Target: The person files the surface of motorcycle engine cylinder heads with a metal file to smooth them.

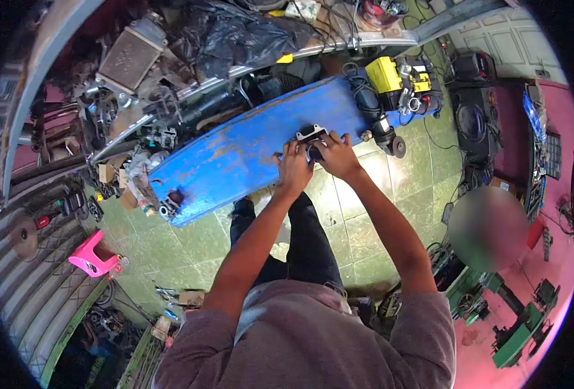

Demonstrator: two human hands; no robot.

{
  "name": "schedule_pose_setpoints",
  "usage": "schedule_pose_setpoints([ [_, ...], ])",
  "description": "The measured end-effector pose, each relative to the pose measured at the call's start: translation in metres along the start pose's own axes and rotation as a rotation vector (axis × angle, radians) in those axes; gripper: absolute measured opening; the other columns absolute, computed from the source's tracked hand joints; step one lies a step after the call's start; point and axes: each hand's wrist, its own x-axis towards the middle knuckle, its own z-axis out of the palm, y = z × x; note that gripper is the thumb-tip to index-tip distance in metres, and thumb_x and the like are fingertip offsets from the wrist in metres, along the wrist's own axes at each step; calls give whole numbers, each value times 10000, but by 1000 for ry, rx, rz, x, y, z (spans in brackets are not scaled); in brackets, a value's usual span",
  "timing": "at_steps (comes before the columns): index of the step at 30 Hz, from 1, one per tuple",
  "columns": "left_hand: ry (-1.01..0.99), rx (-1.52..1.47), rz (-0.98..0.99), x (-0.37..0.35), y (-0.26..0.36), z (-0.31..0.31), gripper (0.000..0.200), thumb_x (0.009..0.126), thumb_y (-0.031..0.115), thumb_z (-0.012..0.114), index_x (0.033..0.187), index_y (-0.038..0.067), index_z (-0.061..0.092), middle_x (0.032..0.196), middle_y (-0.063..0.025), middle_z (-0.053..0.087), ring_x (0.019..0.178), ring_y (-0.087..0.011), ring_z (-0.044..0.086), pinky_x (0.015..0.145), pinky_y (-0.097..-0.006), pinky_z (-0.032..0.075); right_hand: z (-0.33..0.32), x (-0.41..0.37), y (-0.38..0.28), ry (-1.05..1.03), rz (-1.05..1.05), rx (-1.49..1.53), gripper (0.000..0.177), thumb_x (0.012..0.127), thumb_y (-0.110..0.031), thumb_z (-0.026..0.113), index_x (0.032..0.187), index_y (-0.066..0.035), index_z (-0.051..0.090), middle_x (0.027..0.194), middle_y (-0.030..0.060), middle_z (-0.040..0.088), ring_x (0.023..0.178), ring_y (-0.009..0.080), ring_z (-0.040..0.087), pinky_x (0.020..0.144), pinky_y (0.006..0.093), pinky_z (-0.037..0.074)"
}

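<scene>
Both hands are on a dark metal part with pale, lug-like ears [310, 132], at the front half of a long blue workbench [248, 139]. My left hand [293, 168] grips its left side, fingers curled over the top. From the right, my right hand [337, 157] wraps round the same part, its thumb near the middle. Much of the part is hidden by the fingers, and its exact kind cannot be made out. Just right of my right hand lies a dark power tool with a round disc [398, 147], which looks like an angle grinder.
Yellow equipment [383, 74] and cables crowd the bench's right end. A small metal part [166, 211] lies at its left end. Behind stands a cluttered shelf with a radiator [130, 59] and a black plastic bag [248, 35]. A pink stool [94, 254] sits on the tiled floor.
</scene>
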Motion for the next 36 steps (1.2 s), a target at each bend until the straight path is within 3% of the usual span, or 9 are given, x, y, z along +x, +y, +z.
schedule_pose_setpoints([
  [2,9,-39,-120,-7,-1,27,531,771,280,824,1231,117,615,1294,-99,594,1298,-300,490,977,-603,341,29,-7,16,-44,49,23,425,843,-272,713,1253,-171,660,1223,76,651,1183,276,558,937,578,411],
  [8,130,-18,-242,31,-31,47,468,877,338,754,1291,161,625,1255,-96,661,1226,-317,573,962,-599,350,49,16,44,4,170,46,516,884,-296,703,1385,-239,591,1214,59,661,1177,273,565,944,620,396],
  [10,-104,2,-259,44,-44,51,456,868,366,767,1280,197,667,1120,-95,730,1147,-329,630,952,-588,349,59,27,53,-120,149,-8,564,874,-344,726,1411,-255,581,1188,68,700,1178,288,581,959,607,388],
  [15,-206,-33,-265,63,-53,52,391,832,344,802,1197,225,728,1011,-108,754,1097,-316,658,922,-617,344,72,54,65,-188,58,70,457,847,-238,714,1297,-206,644,1003,84,744,1146,289,631,966,627,369],
  [22,-267,-103,-295,82,-54,40,378,693,238,859,1064,234,782,1000,-100,750,1112,-331,636,947,-604,335,71,84,65,-249,-220,-148,368,776,-199,736,1136,-132,702,974,116,742,1153,293,626,1006,629,332],
  [25,-53,-96,-227,82,-51,31,387,593,224,884,966,227,782,989,-72,731,1123,-306,593,954,-592,331,41,89,65,-166,-192,-70,380,735,-164,746,1107,-112,690,972,117,738,1174,285,606,1012,642,318],
  [31,240,-4,15,86,-52,0,378,600,165,890,936,210,723,1057,-7,637,1206,-242,515,938,-573,308,18,81,46,233,-58,-18,442,719,-140,761,1150,-89,677,1079,34,714,1071,216,580,961,569,350],
  [34,313,37,103,79,-65,4,383,610,126,886,942,206,712,1117,-6,597,1203,-232,512,945,-558,296,38,69,34,267,-43,31,461,709,-154,778,1155,-90,682,1076,39,712,1074,221,578,950,565,353],
  [36,314,35,122,74,-72,7,381,615,109,882,941,202,708,1144,-8,579,1200,-229,512,954,-550,288,51,68,31,291,-59,34,566,656,-198,842,1196,-130,687,921,30,692,997,213,588,925,529,349],
])
